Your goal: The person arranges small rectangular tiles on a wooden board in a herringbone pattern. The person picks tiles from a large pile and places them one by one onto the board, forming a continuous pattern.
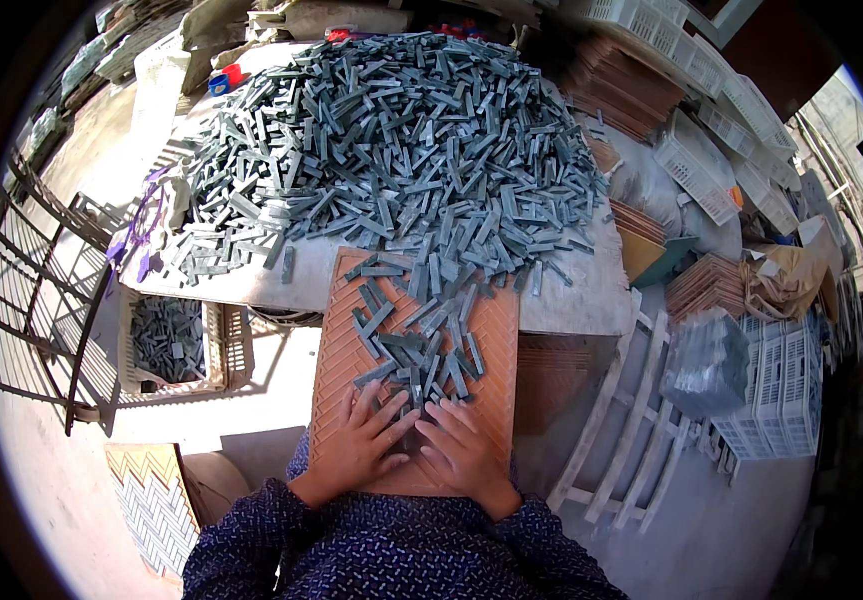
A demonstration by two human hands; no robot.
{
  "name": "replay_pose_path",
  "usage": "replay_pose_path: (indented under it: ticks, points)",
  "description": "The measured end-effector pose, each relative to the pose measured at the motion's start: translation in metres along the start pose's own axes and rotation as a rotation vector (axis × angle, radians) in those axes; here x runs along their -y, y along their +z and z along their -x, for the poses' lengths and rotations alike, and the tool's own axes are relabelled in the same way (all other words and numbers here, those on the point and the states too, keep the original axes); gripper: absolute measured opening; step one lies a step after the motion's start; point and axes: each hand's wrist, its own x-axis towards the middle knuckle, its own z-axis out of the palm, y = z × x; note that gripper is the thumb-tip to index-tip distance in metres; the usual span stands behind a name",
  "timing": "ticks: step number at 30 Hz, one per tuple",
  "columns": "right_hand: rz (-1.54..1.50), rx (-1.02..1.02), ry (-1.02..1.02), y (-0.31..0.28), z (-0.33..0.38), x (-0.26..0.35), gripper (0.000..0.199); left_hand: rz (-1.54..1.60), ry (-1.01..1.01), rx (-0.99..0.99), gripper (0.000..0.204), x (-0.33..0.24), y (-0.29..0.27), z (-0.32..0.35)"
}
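To my left on the floor I see a pale crate (221, 350) holding grey pieces, with a dark metal rack (51, 300) beyond it. White plastic baskets (781, 380) stand at my right, near stacked brown boards (621, 90) and a wooden ladder frame (621, 440).

A clear plastic bag (703, 362) of grey pieces leans on white crates (776, 385) at the right.

You're in a dark navy long-sleeved top with a fine pale fleck pattern; sleeves reach both wrists. Your left hand (359, 440) and right hand (463, 450) are bare: no gloves, rings or watch visible.
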Motion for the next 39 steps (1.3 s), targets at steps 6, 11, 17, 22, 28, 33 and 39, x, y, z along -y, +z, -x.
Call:
replay_pose_path:
  ticks: [6, 11, 17, 22, 28, 33, 39]
  points:
    - [0.112, -0.195, 0.222, 0.007, 0.003, -0.040, 0.035, -0.118, -0.190, -0.030, 0.058, 0.016, 0.010, -0.040]
    - [-0.008, -0.141, 0.252, -0.007, -0.001, -0.049, 0.037, -0.044, -0.241, -0.126, 0.046, 0.019, 0.000, -0.042]
    - [-0.010, -0.187, 0.232, 0.006, 0.007, -0.031, 0.033, 0.183, -0.211, -0.167, 0.037, 0.001, 0.004, -0.002]
    - [-0.037, 0.007, 0.126, 0.004, 0.003, -0.027, 0.030, 0.257, -0.223, -0.219, 0.022, 0.001, -0.004, 0.011]
    - [-0.133, -0.024, 0.065, -0.009, 0.031, -0.028, 0.024, 0.290, -0.320, -0.246, 0.022, 0.000, -0.001, 0.043]
    - [-0.149, -0.104, 0.215, -0.005, 0.049, -0.032, 0.026, 0.270, -0.250, -0.041, 0.031, -0.041, 0.005, 0.038]
    - [-0.091, -0.089, 0.135, 0.003, 0.025, -0.021, 0.026, 0.120, -0.344, 0.050, 0.040, -0.049, 0.019, 0.029]
